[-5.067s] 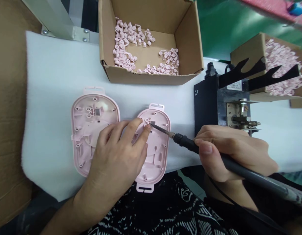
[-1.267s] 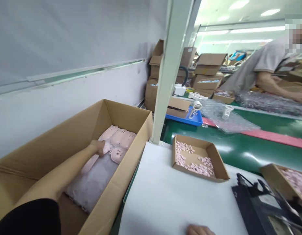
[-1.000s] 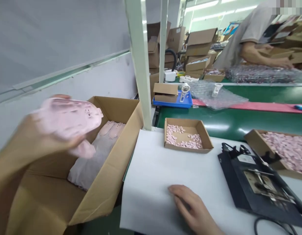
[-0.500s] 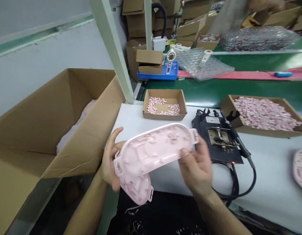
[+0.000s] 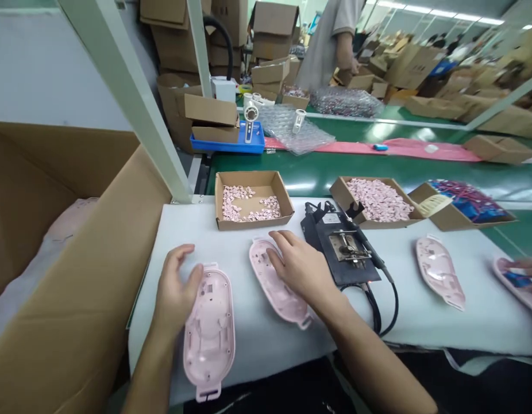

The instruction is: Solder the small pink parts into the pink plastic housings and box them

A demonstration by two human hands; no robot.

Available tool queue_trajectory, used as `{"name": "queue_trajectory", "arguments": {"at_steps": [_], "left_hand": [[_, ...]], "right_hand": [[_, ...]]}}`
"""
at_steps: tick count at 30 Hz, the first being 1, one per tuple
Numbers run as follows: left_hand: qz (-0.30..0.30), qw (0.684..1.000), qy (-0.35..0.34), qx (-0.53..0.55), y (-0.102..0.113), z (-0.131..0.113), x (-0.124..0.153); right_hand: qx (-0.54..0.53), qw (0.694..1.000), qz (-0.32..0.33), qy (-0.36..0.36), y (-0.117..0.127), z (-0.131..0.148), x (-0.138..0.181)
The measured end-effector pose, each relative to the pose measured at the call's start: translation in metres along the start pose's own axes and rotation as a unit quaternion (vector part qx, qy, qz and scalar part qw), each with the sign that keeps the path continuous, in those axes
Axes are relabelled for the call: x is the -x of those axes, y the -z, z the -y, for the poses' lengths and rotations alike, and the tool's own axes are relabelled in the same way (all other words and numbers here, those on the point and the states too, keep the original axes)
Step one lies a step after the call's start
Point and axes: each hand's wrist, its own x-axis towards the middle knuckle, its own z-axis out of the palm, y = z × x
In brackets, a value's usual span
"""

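Two pink plastic shells lie inside-up on the white foam mat (image 5: 249,322). My left hand (image 5: 176,288) rests with fingers spread on the top left edge of the left shell (image 5: 209,328). My right hand (image 5: 298,265) lies flat, fingers stretched, on the upper part of the right shell (image 5: 278,284). Neither hand grips anything. Behind the shells stands a small cardboard box of tiny pink parts (image 5: 251,199). The black soldering iron stand (image 5: 341,248) sits just right of my right hand, with the iron resting on it.
A large open carton (image 5: 54,276) with more pink shells stands at the left. A second box of pink parts (image 5: 376,200) and another shell (image 5: 440,271) lie to the right, where another person's hand (image 5: 527,265) shows. A green conveyor (image 5: 378,167) runs behind. A person stands far back.
Both hands, which held the two shells in the air half a second ago, have laid them side by side on the mat. The view has swung right from the carton.
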Motion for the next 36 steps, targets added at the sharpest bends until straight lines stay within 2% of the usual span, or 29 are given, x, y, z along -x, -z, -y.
{"name": "queue_trajectory", "arguments": {"at_steps": [2,5,7,9,11,13,16,19,23,29,33,36], "left_hand": [[0.042,0.986,-0.045,-0.153,0.011,0.009,0.019],[0.099,0.915,-0.136,-0.367,0.016,0.024,0.037],[0.084,0.885,-0.162,-0.428,0.01,0.029,0.039],[0.074,0.873,-0.162,-0.454,0.0,0.029,0.035],[0.085,0.876,-0.153,-0.45,-0.008,0.025,0.031],[0.097,0.889,-0.14,-0.425,-0.011,0.02,0.03],[0.086,0.922,-0.088,-0.367,-0.007,0.012,0.036],[0.069,0.957,-0.026,-0.282,-0.003,0.007,0.045],[0.035,0.98,0.007,-0.198,0.0,0.006,0.053],[0.011,0.98,0.139,-0.142,-0.006,-0.008,0.064],[0.01,0.983,0.143,-0.116,-0.009,-0.014,0.069],[0.029,0.989,0.139,-0.049,-0.011,-0.021,0.073]], "right_hand": [[0.041,0.999,-0.011,0.031,0.021,0.0,-0.006],[0.127,0.989,0.002,0.068,0.05,-0.004,-0.041],[0.17,0.981,0.042,0.088,0.057,-0.008,-0.084],[0.189,0.973,0.085,0.102,0.05,-0.012,-0.13],[0.206,0.963,0.139,0.104,0.034,-0.016,-0.17],[0.222,0.953,0.178,0.108,0.014,-0.018,-0.195],[0.235,0.942,0.203,0.127,-0.009,-0.02,-0.206],[0.236,0.938,0.213,0.142,-0.02,-0.025,-0.203],[0.222,0.941,0.209,0.146,-0.018,-0.036,-0.204],[0.182,0.948,0.197,0.17,-0.013,-0.044,-0.203],[0.146,0.959,0.173,0.17,-0.017,-0.041,-0.197],[0.097,0.973,0.129,0.166,-0.003,-0.037,-0.19]]}}
